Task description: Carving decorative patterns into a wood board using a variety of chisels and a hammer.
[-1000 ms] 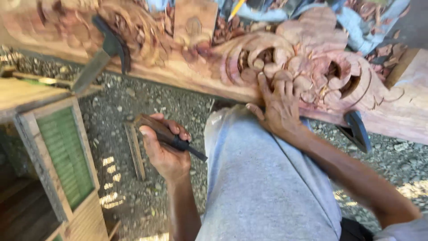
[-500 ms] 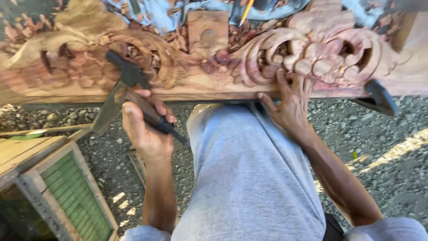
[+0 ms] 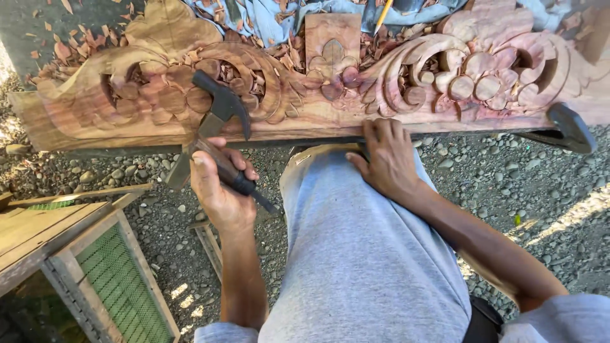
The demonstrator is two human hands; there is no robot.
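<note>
The hammer (image 3: 219,136) has been lifted closer to the carved board (image 3: 318,95), gripped by the left hand (image 3: 219,187). The right hand (image 3: 387,159) is pressed, fingers spread wide, on the board's near edge.

Two hands were in view, left hand (image 3: 219,190) and right hand (image 3: 384,159), one claw hammer (image 3: 219,121) gripped in the left, one carved wooden panel (image 3: 330,82) above both, one yellow pencil (image 3: 382,16) beyond the right, one green-meshed wooden frame (image 3: 108,279) left of the left.

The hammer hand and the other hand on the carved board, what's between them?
In the head view, between the left hand gripping the hammer and the right hand on the carved board lies the person's grey-clad knee.
</note>
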